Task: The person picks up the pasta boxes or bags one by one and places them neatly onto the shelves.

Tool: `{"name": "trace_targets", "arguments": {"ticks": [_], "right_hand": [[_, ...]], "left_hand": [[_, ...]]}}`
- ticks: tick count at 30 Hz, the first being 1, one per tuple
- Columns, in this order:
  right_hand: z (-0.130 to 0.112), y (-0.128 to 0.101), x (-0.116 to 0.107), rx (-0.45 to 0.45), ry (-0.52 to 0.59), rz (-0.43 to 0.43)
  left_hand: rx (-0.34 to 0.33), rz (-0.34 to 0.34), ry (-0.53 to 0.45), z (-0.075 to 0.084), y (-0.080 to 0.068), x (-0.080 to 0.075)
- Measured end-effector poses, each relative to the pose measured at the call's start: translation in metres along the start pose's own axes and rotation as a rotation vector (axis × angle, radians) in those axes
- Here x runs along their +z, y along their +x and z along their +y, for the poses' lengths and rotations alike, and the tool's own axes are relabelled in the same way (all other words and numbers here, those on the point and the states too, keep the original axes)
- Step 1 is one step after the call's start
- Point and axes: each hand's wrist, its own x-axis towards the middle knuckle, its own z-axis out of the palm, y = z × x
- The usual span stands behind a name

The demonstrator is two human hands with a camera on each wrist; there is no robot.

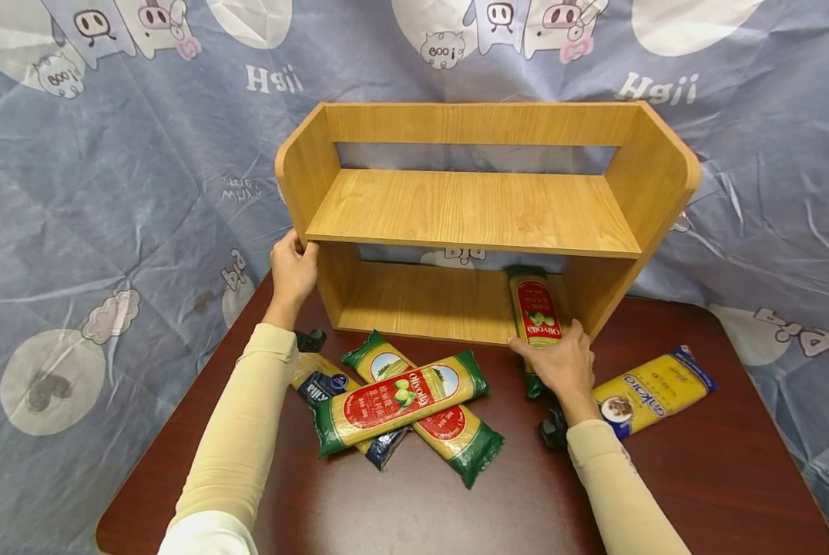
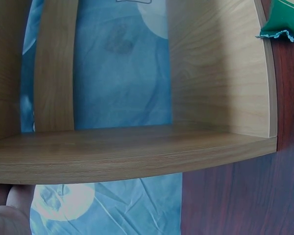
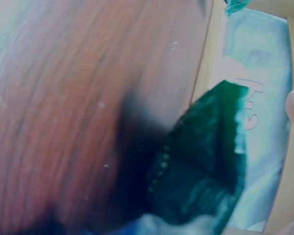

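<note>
Blue cartoon-printed cloth (image 1: 109, 193) drapes the whole background behind a dark red-brown bench (image 1: 699, 478). On the bench stands a wooden two-tier shelf (image 1: 477, 208), open at the back so the cloth shows through.

A green-and-red spaghetti packet (image 1: 535, 312) lies lengthwise half inside the lower tier at its right end, its far end deep under the upper board and its near end sticking out over the bench. The right hand (image 1: 560, 362) lies on top of the near part of this packet, fingers stretched forward and lightly spread, thumb pointing left; I cannot tell whether it grips the packet or only presses on it. In the right wrist view the packet's dark green crimped end (image 3: 206, 166) fills the middle, blurred, with the shelf's edge just beyond.

The left hand (image 1: 293, 270) holds the left side panel of the shelf at its front edge, fingers curled round the wood at the level of the upper board.

Near the left of the bench, two more green-and-red packets (image 1: 404, 397) lie crossed on top of a blue-and-yellow packet (image 1: 324, 381). A yellow packet with blue ends (image 1: 657, 389) lies on the bench just right of the right wrist.
</note>
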Motion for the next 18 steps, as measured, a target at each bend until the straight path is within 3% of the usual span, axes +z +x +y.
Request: {"name": "trace_targets", "arguments": {"ticks": [18], "right_hand": [[-0.013, -0.021, -0.022, -0.026, 0.002, -0.024]], "left_hand": [[-0.001, 0.005, 0.009, 0.002, -0.001, 0.001]]}}
